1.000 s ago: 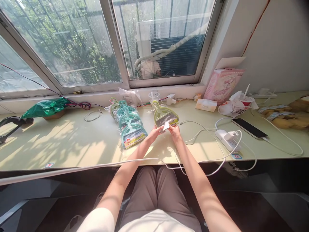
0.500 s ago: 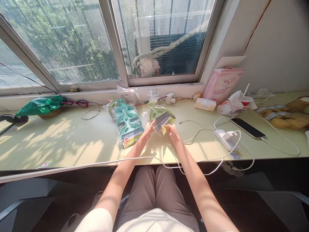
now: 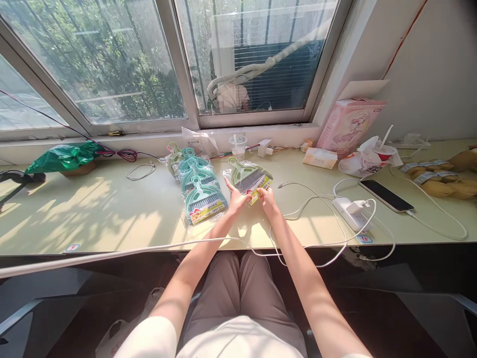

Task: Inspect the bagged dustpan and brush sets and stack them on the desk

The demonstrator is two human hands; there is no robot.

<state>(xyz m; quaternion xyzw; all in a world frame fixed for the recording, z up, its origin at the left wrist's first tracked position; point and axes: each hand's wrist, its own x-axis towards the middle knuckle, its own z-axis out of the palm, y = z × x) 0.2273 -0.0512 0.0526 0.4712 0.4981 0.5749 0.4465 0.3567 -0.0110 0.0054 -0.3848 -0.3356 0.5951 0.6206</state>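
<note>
Between my hands is a green dustpan and brush set [image 3: 246, 174] in clear wrapping, its handle pointing toward the window. My left hand [image 3: 237, 199] is closed on the lower left edge of the packet, thumb near the yellow label. The fingers of my right hand [image 3: 267, 200] pinch the label's right side. To the left lies an overlapping row of wrapped teal dustpan sets [image 3: 203, 194], bristles and labels facing me. Another green dustpan set [image 3: 173, 158] sits at the row's far end, partly covered.
White cables [image 3: 313, 199] run over the right side of the table and across its front edge. A power strip [image 3: 348, 213] and a phone [image 3: 386, 195] lie there. Behind are a plastic cup [image 3: 238, 146], a tissue pack [image 3: 320, 157] and a pink box [image 3: 352, 127]. A green bag [image 3: 65, 158] is far left.
My left hand has shifted from the packet's left side down toward the label, its fingers stretched further along the edge. The label now faces up more fully. The view has tilted slightly.
</note>
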